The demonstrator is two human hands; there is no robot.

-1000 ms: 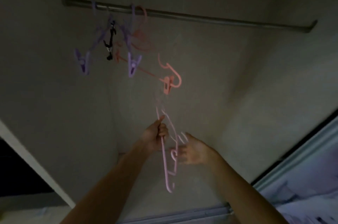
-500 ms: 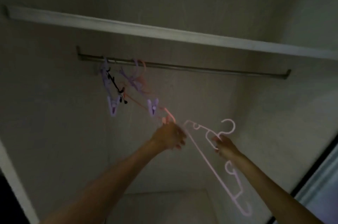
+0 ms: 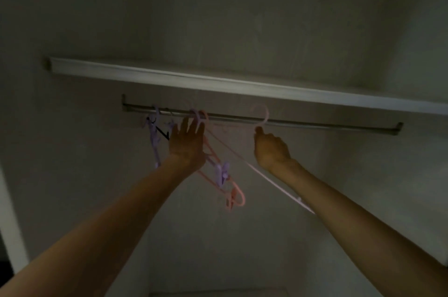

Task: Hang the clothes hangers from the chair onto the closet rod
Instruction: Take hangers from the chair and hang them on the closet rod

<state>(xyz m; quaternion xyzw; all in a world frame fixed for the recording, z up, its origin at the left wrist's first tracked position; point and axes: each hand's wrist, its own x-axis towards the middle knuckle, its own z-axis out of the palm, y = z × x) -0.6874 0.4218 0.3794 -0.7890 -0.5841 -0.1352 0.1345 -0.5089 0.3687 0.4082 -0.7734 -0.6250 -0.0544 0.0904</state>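
Observation:
A metal closet rod (image 3: 315,123) runs across the dim closet under a white shelf. My right hand (image 3: 272,149) is shut on the neck of a pale pink hanger (image 3: 263,116), whose hook sits at the rod near its middle; the hanger's arm slants down past my forearm. My left hand (image 3: 188,141) is raised with fingers spread against the hooks of the hung hangers. A purple clip hanger (image 3: 155,141), a second purple clip (image 3: 221,173) and a salmon hanger (image 3: 236,196) hang at the rod's left end.
The white shelf (image 3: 218,81) lies just above the rod. Closet walls close in at the back and both sides. A white door frame (image 3: 9,212) stands at the far left. The right half of the rod carries no hangers.
Both hands rose to the rod. The pale pink hanger went up with my right hand and its hook now meets the rod. My left hand let go and spread open against the hung hangers.

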